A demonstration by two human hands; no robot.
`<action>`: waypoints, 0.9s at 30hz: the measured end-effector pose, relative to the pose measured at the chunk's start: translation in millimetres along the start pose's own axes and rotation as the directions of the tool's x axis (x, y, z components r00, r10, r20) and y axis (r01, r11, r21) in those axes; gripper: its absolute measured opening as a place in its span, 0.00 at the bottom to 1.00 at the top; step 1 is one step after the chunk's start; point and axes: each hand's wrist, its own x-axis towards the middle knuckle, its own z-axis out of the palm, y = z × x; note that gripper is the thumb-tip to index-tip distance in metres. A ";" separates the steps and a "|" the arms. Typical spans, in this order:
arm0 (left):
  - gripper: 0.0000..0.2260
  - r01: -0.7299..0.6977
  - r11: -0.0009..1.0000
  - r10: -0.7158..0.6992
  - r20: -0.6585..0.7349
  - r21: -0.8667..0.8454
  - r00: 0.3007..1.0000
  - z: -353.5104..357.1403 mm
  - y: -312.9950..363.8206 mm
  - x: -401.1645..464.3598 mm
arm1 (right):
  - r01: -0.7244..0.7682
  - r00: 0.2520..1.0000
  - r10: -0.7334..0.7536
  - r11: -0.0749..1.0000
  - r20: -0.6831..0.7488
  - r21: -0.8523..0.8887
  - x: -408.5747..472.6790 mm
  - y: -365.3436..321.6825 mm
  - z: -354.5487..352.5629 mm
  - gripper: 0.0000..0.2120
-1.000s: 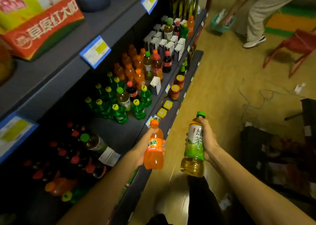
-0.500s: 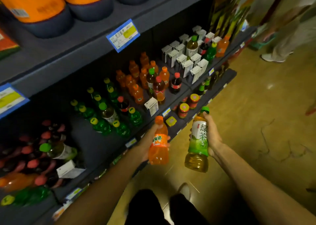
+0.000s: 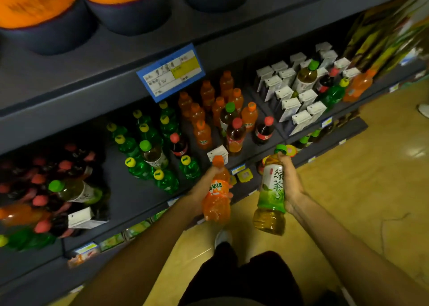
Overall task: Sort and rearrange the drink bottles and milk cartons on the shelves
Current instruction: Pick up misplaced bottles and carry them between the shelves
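Observation:
My left hand (image 3: 204,187) grips an orange soda bottle (image 3: 216,196) upright, just in front of the middle shelf's (image 3: 130,203) edge. My right hand (image 3: 290,185) holds a green tea bottle (image 3: 270,194) with a green cap, out over the aisle floor. On the shelf stand a group of orange soda bottles (image 3: 209,103), green soda bottles (image 3: 148,143), cola bottles (image 3: 263,131), tea bottles and a block of white milk cartons (image 3: 290,96). One single carton (image 3: 218,153) stands at the shelf edge just behind the held orange bottle. Mixed red-capped bottles lie at the far left (image 3: 46,189).
Large orange containers (image 3: 34,6) sit on the upper shelf, with a blue price tag (image 3: 170,72) on its front edge. A lower shelf (image 3: 325,143) juts out beneath with small jars. Yellow floor (image 3: 348,189) stretches to the right. My legs and a shoe (image 3: 222,238) are below.
The view has swung left and nearer to the shelf; the other person has left the view. Both hands hold their bottles as before, now close to the shelf edge.

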 end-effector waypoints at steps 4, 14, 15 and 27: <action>0.15 0.015 1.000 -0.015 -0.030 -0.015 0.999 6.7 8.9 13.8 | -0.030 0.999 0.031 0.999 0.029 -0.031 22.1 -18.7 1.5 0.35; 0.26 -0.133 0.961 0.088 -0.190 -0.243 0.978 55.6 2.8 33.1 | -0.049 0.995 0.074 0.949 0.069 -0.310 87.5 -85.0 -15.2 0.42; 0.26 -0.146 0.949 0.089 -0.206 -0.278 0.974 64.0 -2.8 35.3 | -0.049 0.994 0.077 0.939 0.072 -0.340 90.9 -92.9 -19.3 0.42; 0.32 -0.221 0.843 0.062 -0.319 -0.490 0.946 154.5 -52.3 41.0 | -0.085 0.968 0.189 0.866 0.165 -0.493 115.9 -145.3 -74.3 0.55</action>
